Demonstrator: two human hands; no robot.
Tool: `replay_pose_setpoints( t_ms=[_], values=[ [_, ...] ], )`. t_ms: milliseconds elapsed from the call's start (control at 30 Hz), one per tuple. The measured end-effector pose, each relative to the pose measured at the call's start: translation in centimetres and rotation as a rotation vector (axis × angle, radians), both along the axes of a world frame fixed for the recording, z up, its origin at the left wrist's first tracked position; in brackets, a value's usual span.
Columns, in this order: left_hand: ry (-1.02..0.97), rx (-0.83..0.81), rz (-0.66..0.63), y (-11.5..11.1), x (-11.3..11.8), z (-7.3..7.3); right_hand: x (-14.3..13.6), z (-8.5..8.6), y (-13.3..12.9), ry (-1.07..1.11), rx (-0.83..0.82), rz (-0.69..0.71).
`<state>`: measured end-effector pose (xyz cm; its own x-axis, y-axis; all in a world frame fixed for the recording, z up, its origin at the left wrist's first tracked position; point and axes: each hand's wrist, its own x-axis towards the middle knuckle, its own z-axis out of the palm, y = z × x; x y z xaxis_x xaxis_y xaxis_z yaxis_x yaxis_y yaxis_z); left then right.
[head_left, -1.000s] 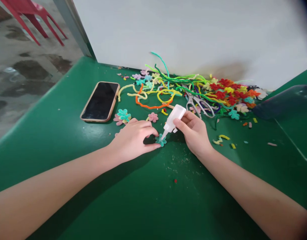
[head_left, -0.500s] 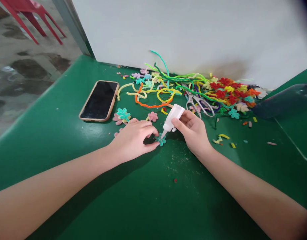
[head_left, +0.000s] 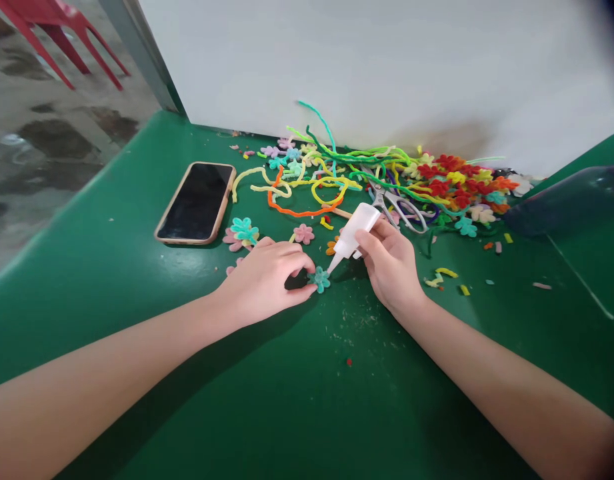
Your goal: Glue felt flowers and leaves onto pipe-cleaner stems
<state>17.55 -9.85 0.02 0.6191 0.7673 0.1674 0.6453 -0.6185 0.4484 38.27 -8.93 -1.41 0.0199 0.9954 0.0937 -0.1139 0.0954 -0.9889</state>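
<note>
Between the thumb and forefinger of my left hand [head_left: 267,277] is a teal pipe-cleaner flower [head_left: 321,280], held at its left edge low over the green table. My right hand [head_left: 391,260] grips a white glue bottle [head_left: 357,230], tilted with its nozzle pointing down and left. The nozzle tip is at the flower's upper right edge; whether it touches I cannot tell. An orange flower [head_left: 331,247] shows partly behind the bottle. Beyond my left hand lie a pink flower [head_left: 303,233] and a turquoise flower [head_left: 245,229], the latter over other pink pieces.
A phone [head_left: 197,202] lies at the left. Loose pipe cleaners [head_left: 331,190], scissors [head_left: 399,208] and a heap of colourful flowers [head_left: 461,180] spread along the white wall. A dark translucent bottle [head_left: 567,200] rests at the right. Small clippings [head_left: 444,275] are scattered about.
The glue bottle in my right hand has moved slightly right and up, its nozzle going from the flower's middle to its upper right edge. My left hand stays nearly still with the flower.
</note>
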Motion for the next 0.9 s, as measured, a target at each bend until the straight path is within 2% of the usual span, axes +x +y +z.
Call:
replay_pose_setpoints(
  t_ms=[167, 400, 567, 900],
  values=[
    [-0.007, 0.008, -0.003, 0.00, -0.01, -0.05, -0.10, 0.11, 0.02, 0.059, -0.023, 0.015],
    [-0.015, -0.004, 0.003, -0.04, 0.04, 0.03, -0.24, 0.51, -0.38, -0.094, -0.001, 0.094],
    [-0.014, -0.001, -0.007, -0.06, 0.06, -0.01, -0.38, 0.74, -0.41, -0.151, -0.005, 0.053],
    [-0.006, -0.017, -0.005, -0.04, 0.01, -0.01, -0.10, -0.06, -0.21, -0.050, 0.019, -0.015]
  ],
)
